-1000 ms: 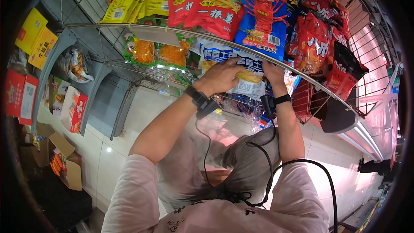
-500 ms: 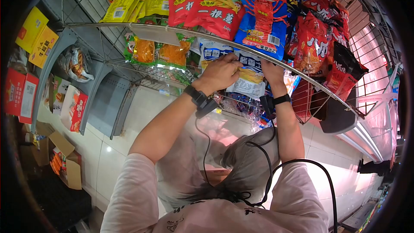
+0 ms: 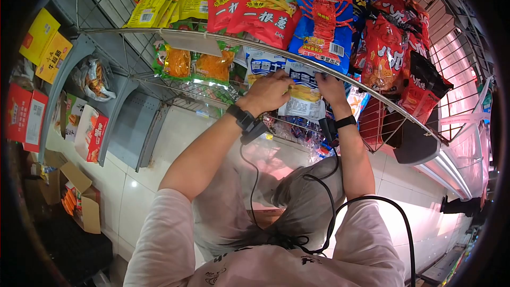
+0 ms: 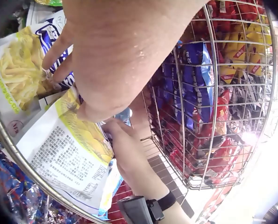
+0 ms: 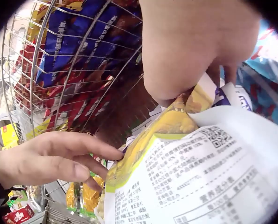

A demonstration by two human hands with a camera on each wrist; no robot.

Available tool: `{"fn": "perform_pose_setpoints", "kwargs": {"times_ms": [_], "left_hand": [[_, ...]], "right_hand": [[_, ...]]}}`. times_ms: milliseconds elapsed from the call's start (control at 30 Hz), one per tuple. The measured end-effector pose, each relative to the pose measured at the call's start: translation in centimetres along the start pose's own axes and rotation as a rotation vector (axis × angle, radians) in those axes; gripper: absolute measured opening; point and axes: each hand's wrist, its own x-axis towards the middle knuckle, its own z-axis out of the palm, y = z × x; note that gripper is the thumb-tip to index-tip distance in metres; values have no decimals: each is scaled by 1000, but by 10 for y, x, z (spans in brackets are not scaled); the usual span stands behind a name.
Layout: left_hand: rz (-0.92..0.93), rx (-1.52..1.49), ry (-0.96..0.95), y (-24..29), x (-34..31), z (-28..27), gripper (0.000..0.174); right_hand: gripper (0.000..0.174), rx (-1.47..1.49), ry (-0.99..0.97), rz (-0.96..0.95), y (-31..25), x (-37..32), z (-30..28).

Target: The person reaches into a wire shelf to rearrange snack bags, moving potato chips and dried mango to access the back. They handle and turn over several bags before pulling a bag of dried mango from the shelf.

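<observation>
A white-and-blue snack bag (image 3: 302,93) with yellow fries printed on it stands on the lower wire shelf. My right hand (image 3: 332,91) grips its upper right edge; in the right wrist view the bag's film (image 5: 209,154) creases beneath that hand. My left hand (image 3: 268,93) lies across the gap between this bag and a matching bag (image 4: 20,70) to its left. Its fairly straight fingers (image 4: 59,58) touch the packs, and its index fingertip meets the first bag's edge in the right wrist view. The right hand's fingertips are partly hidden behind the bag.
The upper basket's curved wire rim (image 3: 212,36) passes just above both hands. Red snack bags (image 3: 265,8) and a blue crab-picture bag (image 3: 324,26) fill that basket. Orange snack packs (image 3: 212,66) sit left on the lower shelf. A black cable (image 3: 393,200) loops beside the right arm.
The right hand has shifted slightly left and up along the bag's edge. The bag has moved slightly left, and the left hand's fingers have drawn together a little.
</observation>
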Motion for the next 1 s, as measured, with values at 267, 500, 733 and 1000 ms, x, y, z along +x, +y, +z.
{"fn": "perform_pose_setpoints", "kwargs": {"times_ms": [267, 500, 733, 1000], "left_hand": [[27, -15, 2, 0, 1, -3, 32], [16, -49, -3, -4, 4, -3, 28], [14, -75, -48, 0, 3, -6, 23], [-3, -126, -108, 3, 3, -6, 22]], "right_hand": [[25, 3, 131, -206, 3, 0, 7], [23, 51, 171, -288, 0, 0, 6], [40, 113, -75, -118, -2, -1, -1], [50, 37, -162, -48, -8, 0, -5]]}}
